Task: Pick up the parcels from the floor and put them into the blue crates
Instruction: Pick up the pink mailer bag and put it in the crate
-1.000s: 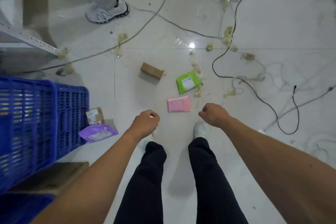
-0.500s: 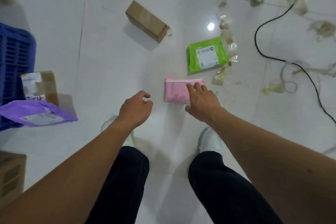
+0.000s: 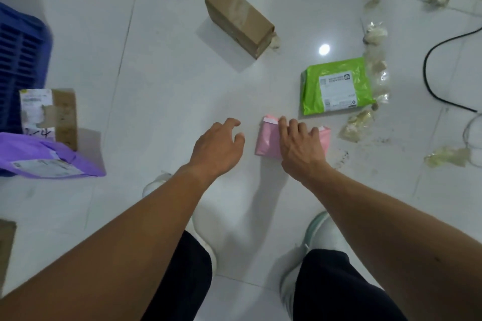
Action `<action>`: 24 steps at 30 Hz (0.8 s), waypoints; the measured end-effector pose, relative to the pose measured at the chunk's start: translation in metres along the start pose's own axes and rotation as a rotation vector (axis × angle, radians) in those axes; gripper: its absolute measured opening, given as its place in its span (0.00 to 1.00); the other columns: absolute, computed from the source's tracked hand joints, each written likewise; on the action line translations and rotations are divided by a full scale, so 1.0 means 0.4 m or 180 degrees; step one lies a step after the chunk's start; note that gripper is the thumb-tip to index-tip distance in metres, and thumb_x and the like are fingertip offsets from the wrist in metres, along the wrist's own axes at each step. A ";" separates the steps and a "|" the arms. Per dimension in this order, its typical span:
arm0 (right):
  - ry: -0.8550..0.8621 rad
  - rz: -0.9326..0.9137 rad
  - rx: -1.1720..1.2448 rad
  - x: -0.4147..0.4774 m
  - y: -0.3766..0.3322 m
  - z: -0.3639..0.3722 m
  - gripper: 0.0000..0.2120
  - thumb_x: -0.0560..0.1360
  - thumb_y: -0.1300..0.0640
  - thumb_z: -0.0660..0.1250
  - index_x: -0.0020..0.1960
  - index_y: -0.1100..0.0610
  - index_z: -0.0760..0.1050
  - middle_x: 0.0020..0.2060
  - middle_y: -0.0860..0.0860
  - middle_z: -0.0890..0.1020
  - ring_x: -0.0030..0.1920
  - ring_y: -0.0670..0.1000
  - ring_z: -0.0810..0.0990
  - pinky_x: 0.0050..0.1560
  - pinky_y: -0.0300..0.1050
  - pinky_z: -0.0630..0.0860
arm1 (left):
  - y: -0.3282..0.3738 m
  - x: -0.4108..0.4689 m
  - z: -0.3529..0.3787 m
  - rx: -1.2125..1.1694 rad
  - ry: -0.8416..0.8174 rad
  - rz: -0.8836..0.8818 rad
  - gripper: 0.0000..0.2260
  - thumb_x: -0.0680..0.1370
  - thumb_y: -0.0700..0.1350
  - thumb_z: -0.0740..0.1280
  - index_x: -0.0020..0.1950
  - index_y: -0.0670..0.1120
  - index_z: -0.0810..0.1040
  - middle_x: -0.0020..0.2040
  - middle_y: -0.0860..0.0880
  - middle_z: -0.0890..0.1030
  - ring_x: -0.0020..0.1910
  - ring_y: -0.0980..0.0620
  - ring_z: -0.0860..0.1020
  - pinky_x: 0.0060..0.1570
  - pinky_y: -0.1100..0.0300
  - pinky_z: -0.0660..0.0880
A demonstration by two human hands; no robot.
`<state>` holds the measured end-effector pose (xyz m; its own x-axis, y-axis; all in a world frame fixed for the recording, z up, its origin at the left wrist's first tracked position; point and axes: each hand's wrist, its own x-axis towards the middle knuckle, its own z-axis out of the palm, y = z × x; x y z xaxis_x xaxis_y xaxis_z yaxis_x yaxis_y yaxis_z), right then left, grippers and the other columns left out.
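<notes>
Pink parcel [image 3: 267,141] lies flat on the white tiled floor [image 3: 156,86], just ahead of your feet.

Head view:

- Your right hand [image 3: 300,147] rests palm down on top of the pink parcel. Its fingers [image 3: 283,129] are straight and laid across the parcel toward its far edge, not curled round it. The parcel's left part and a strip at its right edge show on either side of the hand.
- Your left hand [image 3: 216,148] is held just left of the parcel, apart from it. Its fingers are loosely bent and slightly spread, holding nothing.
- Green parcel [image 3: 336,86], white label up, lies beyond and to the right of the pink one, near but not touching.
- Brown box [image 3: 238,17] lies farther out at an angle, well apart from both.
- Blue crate [image 3: 20,60] sits at the left edge. Only a corner of its wall shows, and its contents are out of sight.
- Small labelled box [image 3: 49,114] stands just beside the crate wall; contact cannot be told.
- Purple parcel [image 3: 44,156] lies label up in front of that box, covering its lower edge.
- Crumpled tape scraps [image 3: 375,60] are scattered to the right of the green parcel.
- Black cable [image 3: 433,78] curves along the right edge.
- Your pale shoe [image 3: 315,232] is planted below the right hand.
</notes>
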<state>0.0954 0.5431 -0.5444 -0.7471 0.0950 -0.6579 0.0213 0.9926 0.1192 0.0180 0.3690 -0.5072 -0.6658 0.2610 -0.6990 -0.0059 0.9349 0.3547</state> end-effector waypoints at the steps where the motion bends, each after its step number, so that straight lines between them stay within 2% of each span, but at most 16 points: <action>1: -0.0043 0.0022 0.0077 -0.008 -0.002 -0.013 0.42 0.69 0.54 0.69 0.76 0.63 0.53 0.59 0.58 0.70 0.55 0.59 0.73 0.54 0.57 0.71 | -0.001 -0.013 -0.014 0.0011 -0.0015 0.0003 0.18 0.83 0.54 0.57 0.73 0.54 0.69 0.68 0.45 0.75 0.63 0.44 0.77 0.63 0.51 0.72; 4: -0.0016 0.0030 0.0246 -0.041 -0.003 -0.076 0.40 0.70 0.53 0.67 0.76 0.62 0.52 0.60 0.58 0.70 0.57 0.58 0.73 0.54 0.56 0.71 | 0.000 -0.073 -0.068 0.0175 -0.0013 0.0037 0.18 0.84 0.53 0.56 0.74 0.53 0.68 0.67 0.44 0.75 0.62 0.42 0.77 0.61 0.51 0.72; 9: 0.0103 -0.0016 0.0401 -0.147 0.007 -0.251 0.45 0.68 0.49 0.70 0.76 0.61 0.50 0.61 0.57 0.69 0.58 0.58 0.73 0.55 0.56 0.71 | 0.038 -0.236 -0.176 0.0253 -0.0152 0.0030 0.20 0.84 0.52 0.55 0.76 0.52 0.66 0.67 0.43 0.74 0.62 0.41 0.76 0.61 0.50 0.72; 17: 0.0050 -0.0078 0.0620 -0.484 0.038 -0.603 0.48 0.70 0.47 0.69 0.78 0.61 0.44 0.65 0.58 0.66 0.62 0.59 0.70 0.59 0.57 0.71 | 0.137 -0.580 -0.405 0.0046 -0.0169 -0.0193 0.21 0.84 0.52 0.54 0.78 0.52 0.62 0.68 0.43 0.72 0.63 0.41 0.75 0.62 0.51 0.70; 21: 0.0063 -0.0093 0.0745 -0.667 0.058 -0.782 0.46 0.71 0.48 0.68 0.78 0.61 0.45 0.65 0.58 0.66 0.62 0.59 0.70 0.59 0.57 0.71 | 0.185 -0.744 -0.531 -0.0179 0.0022 -0.0214 0.21 0.84 0.53 0.55 0.77 0.52 0.63 0.66 0.43 0.73 0.62 0.42 0.76 0.62 0.50 0.71; 24: 0.0118 -0.0022 0.0905 -0.788 0.061 -0.905 0.45 0.70 0.47 0.70 0.76 0.61 0.50 0.63 0.58 0.68 0.61 0.60 0.72 0.59 0.58 0.73 | 0.215 -0.879 -0.624 -0.0265 0.0103 -0.0334 0.21 0.84 0.52 0.56 0.77 0.52 0.64 0.66 0.42 0.74 0.63 0.41 0.75 0.63 0.51 0.69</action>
<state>0.0910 0.5104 -0.0647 -0.7715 0.0907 -0.6298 0.1977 0.9750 -0.1018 0.0653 0.2976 -0.0761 -0.6820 0.1536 -0.7150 -0.1377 0.9332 0.3319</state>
